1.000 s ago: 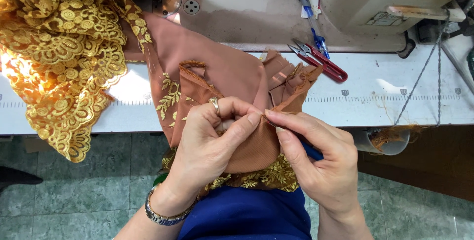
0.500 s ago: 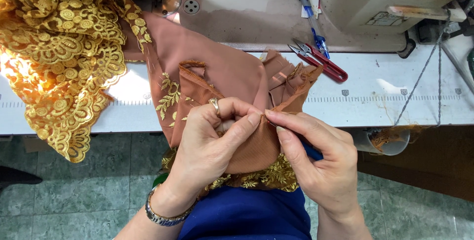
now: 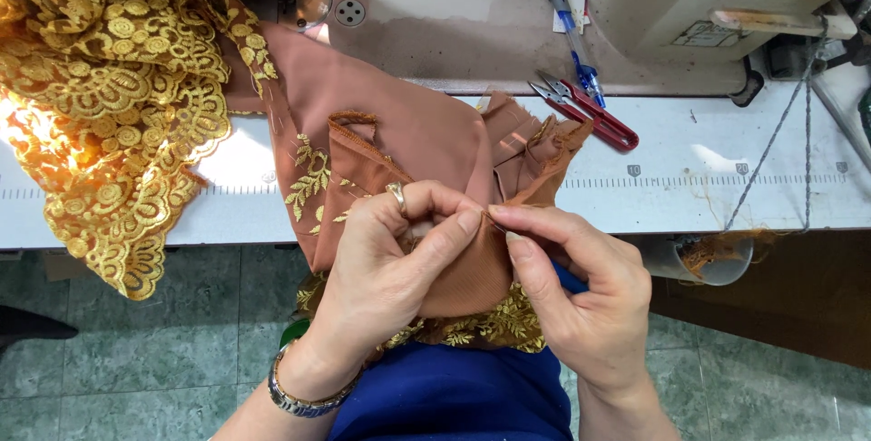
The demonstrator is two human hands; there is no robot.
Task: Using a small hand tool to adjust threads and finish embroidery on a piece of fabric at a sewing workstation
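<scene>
A brown fabric piece (image 3: 426, 142) with gold embroidery hangs from the white table edge down to my lap. My left hand (image 3: 390, 278), wearing a ring and a metal watch, pinches a fold of this fabric between thumb and forefinger. My right hand (image 3: 581, 296) meets it from the right, thumb and forefinger pinched on the same fold, holding what looks like a thin pin or needle at the fingertips. Gold lace trim (image 3: 472, 328) shows below my hands.
Golden lace cloth (image 3: 109, 105) is heaped at the left and hangs over the table edge. Red thread snips (image 3: 590, 112) and a blue pen (image 3: 567, 28) lie by the sewing machine (image 3: 689, 5). A small cup (image 3: 708, 259) hangs under the table's right side.
</scene>
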